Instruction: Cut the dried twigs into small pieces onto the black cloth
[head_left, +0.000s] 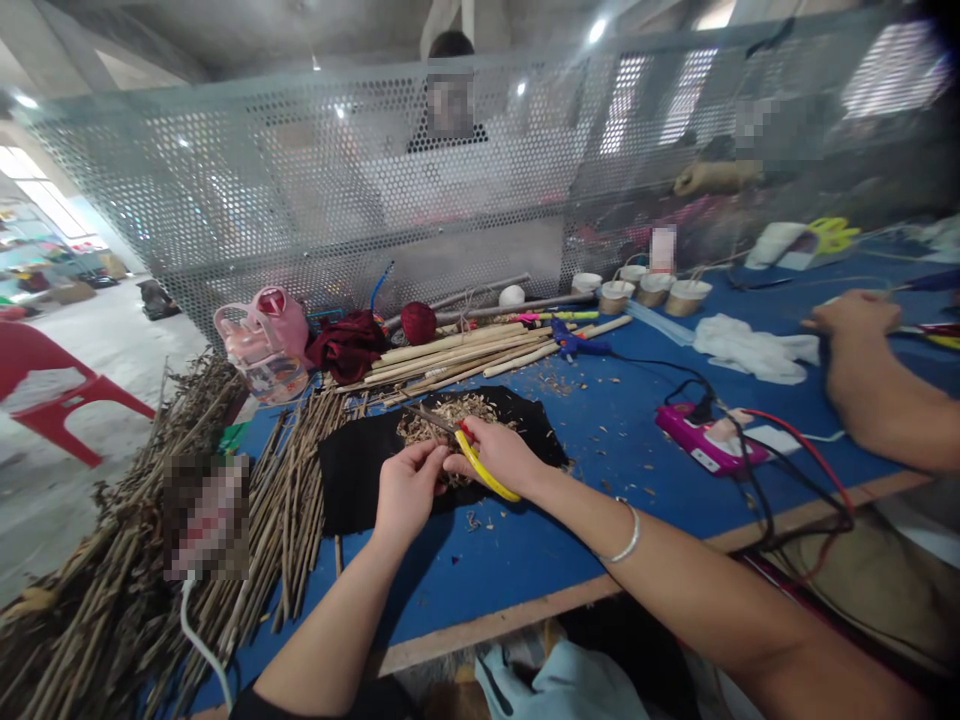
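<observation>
My right hand [504,455] is closed around a pair of scissors [486,470] with yellow and red handles, the blades pointing left above a heap of short cut stem pieces [469,408]. Close beside it on the left, my left hand [407,487] has thumb and fingers pinched together. Whatever the pinch holds is too small to make out. Both hands are over a black cloth [349,480] spread on the blue table, and the heap lies on that cloth. Left of the cloth lies a bundle of thin dry stalks [281,500].
Pale wooden sticks [450,355] and a blue glue gun [574,340] lie behind the cloth. A pink bottle [266,350] stands back left. A magenta power strip [709,440] with cables sits right, near a co-worker's hand [855,312]. A perforated metal screen [322,190] rises behind.
</observation>
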